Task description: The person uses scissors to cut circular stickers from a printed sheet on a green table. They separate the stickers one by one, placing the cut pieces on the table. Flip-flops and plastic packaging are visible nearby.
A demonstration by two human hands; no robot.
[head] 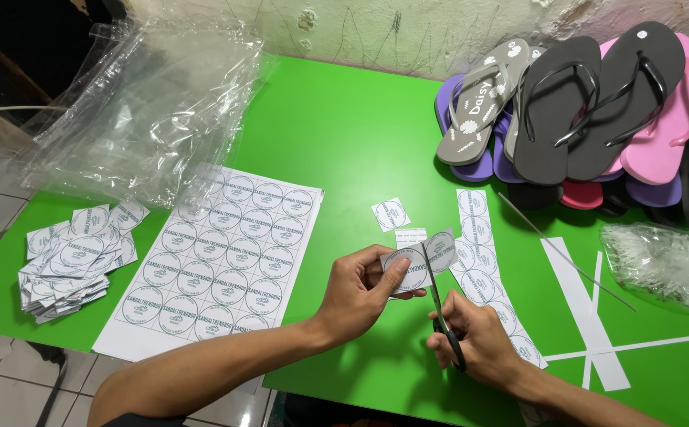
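Note:
My left hand (360,291) pinches a short paper strip of round printed labels (412,265) above the green table (344,134). My right hand (475,340) grips black-handled scissors (439,304), whose blades are cutting upward through the strip between two labels. The part right of the blades (442,249) bends away. A single cut square label (390,214) lies just beyond the hands. A long strip of labels (483,265) lies under and right of my right hand.
A full sheet of round labels (218,257) lies left of the hands, and a pile of cut labels (75,257) at the far left. Clear plastic bags (147,111) sit back left, stacked flip-flops (582,111) back right, white paper offcuts (590,316) and a small clear bag (661,265) at the right.

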